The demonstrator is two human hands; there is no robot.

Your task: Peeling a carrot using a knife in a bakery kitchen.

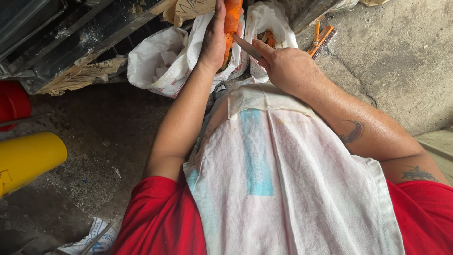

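My left hand grips an orange carrot, held upright near the top of the view. My right hand is closed on a knife, whose blade lies against the carrot's lower side. Both hands work over an open white sack. A second white sack behind my right hand holds more orange pieces. A white cloth sack with a blue stripe covers my lap, over red shorts.
A yellow cylinder lies at the left, with a red container above it. Dark metal framing with torn cardboard runs along the top left. An orange brush lies on the concrete floor at the top right.
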